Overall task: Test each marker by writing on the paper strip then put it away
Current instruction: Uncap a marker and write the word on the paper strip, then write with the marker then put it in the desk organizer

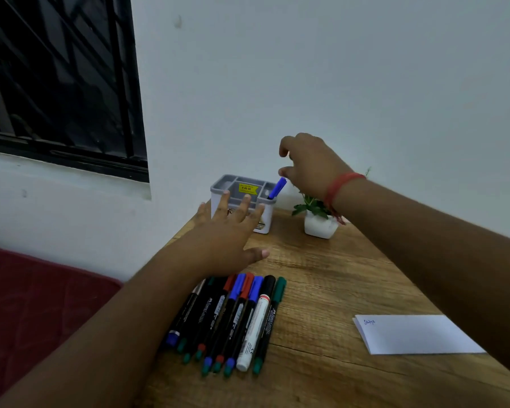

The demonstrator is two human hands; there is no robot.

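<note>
Blue marker [276, 188] standing tilted in the right-hand compartment of the grey organizer [242, 198], cap end up and leaning right, toward the right hand [309, 163] just above it. Fingers [283, 172] of that hand loosely curled and apart, right by the cap, probably just off it, gripping nothing. Left hand [227, 234] spread flat in front of the organizer, fingertips against its near wall. Row of untested markers [233, 319] lying nearer than the organizer on the bench [336, 275], long axes running toward it, right below the left hand, so likely the closer one for the next pick. Paper strip [415, 334] off to the near right of the organizer.
</note>
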